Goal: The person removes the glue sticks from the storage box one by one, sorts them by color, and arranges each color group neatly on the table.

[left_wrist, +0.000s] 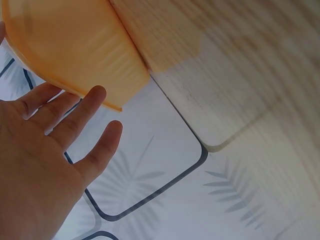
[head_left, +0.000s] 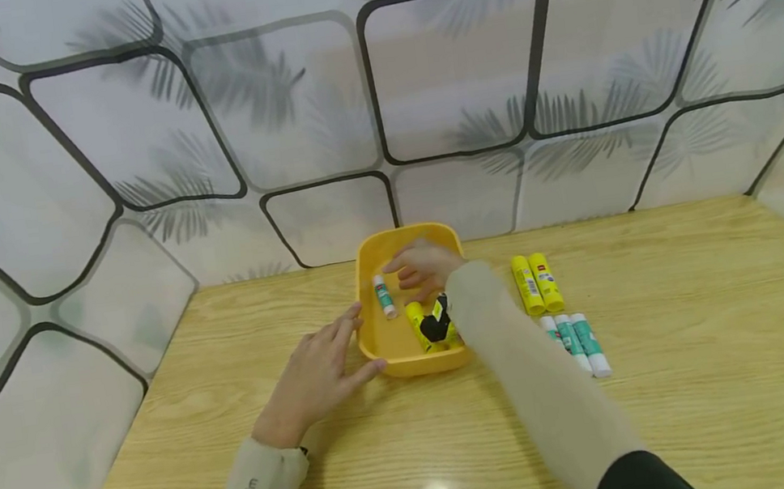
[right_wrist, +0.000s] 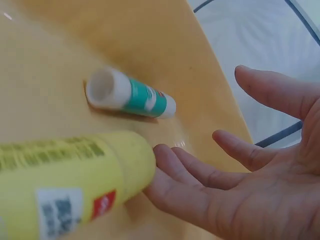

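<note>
A yellow plastic basin (head_left: 414, 366) stands on the table against the back wall. My left hand (head_left: 316, 376) rests along its left rim, fingers extended; the left wrist view shows the fingertips (left_wrist: 99, 95) at the basin's edge. Inside the basin, my right hand (head_left: 425, 265) reaches in from the right with fingers loosely bent and thumb apart. In the right wrist view, its fingertips lie right at the end of a yellow glue stick (right_wrist: 75, 175). A white-and-green glue stick (right_wrist: 145, 97) lies beyond, near the basin's left wall.
Right of the basin, two yellow glue sticks (head_left: 537, 284) lie side by side. Nearer the front are three white-and-green glue sticks (head_left: 586, 344), partly behind the right forearm. A patterned wall covering (head_left: 330, 219) rises behind the wooden table (head_left: 716, 368).
</note>
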`<state>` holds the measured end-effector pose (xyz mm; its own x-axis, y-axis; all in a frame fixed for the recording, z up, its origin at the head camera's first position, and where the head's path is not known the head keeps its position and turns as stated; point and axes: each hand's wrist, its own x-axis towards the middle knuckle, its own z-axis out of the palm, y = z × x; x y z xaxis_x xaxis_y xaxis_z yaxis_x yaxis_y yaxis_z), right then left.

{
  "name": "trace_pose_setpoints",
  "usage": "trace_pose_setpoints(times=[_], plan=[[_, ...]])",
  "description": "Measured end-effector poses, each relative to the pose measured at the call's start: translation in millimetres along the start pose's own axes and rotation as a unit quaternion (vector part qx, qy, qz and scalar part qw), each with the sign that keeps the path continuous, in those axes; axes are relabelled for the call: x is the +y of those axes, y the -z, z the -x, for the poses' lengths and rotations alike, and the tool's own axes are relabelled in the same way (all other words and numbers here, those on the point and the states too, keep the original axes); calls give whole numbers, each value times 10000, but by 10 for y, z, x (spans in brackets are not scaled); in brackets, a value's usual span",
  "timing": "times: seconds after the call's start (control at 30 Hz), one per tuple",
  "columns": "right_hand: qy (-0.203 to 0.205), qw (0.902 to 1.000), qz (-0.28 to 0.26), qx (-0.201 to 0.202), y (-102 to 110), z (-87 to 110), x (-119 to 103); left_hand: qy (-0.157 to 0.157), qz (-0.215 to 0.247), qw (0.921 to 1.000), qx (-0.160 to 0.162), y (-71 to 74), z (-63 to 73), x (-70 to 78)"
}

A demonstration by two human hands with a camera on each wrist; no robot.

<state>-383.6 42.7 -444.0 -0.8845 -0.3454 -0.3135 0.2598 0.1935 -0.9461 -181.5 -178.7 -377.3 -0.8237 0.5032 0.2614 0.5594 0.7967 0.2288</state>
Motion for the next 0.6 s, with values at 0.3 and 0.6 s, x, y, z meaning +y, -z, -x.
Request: trace_pose_setpoints(times=[0.3,0.6], plan=[[-823,9941,-684,-147,-416,1084,-849,31,14,10000,-8,-6,0,-3],[-783,9907,-1050,-374,-465,882,-712,1,27,10000,1,-7,-4,-5]])
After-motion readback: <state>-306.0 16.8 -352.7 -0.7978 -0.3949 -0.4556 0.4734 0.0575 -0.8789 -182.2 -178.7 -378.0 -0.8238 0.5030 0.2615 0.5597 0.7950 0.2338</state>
